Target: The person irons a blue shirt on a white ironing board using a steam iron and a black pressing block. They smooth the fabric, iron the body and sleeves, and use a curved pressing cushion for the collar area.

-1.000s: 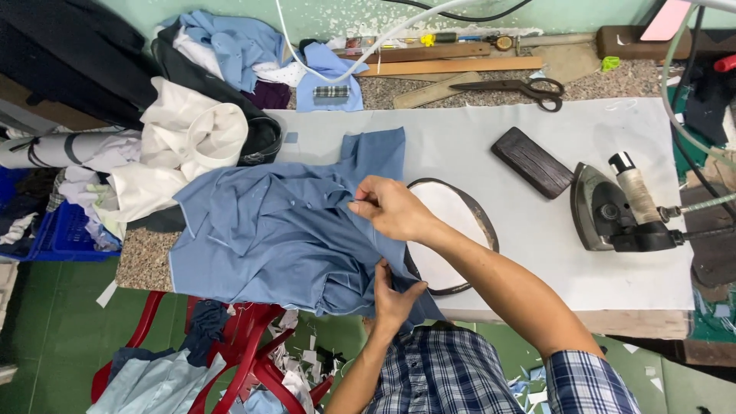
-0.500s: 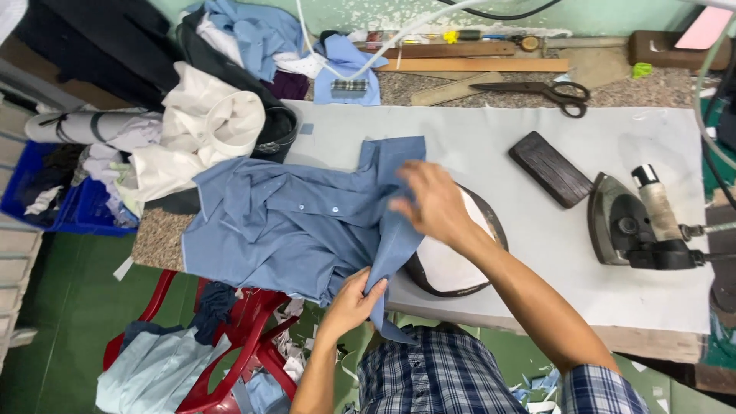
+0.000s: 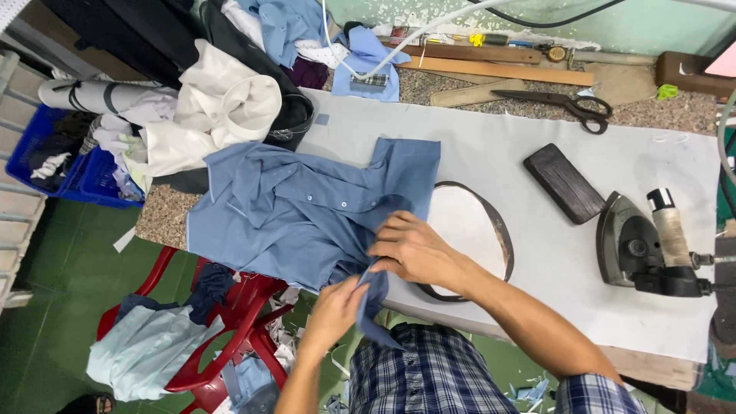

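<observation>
Both hands grip the crumpled blue cotton shirt (image 3: 299, 218) at the desk's (image 3: 529, 161) near edge: right hand (image 3: 410, 249) pinches a fold, left hand (image 3: 337, 307) holds the hanging hem below it. The shirt's bulk spreads leftward from them.

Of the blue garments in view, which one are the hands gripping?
The blue buttoned shirt spread on the table, held by both hands; the lighter blue pieces lie untouched at the wall and on the red chair.
</observation>
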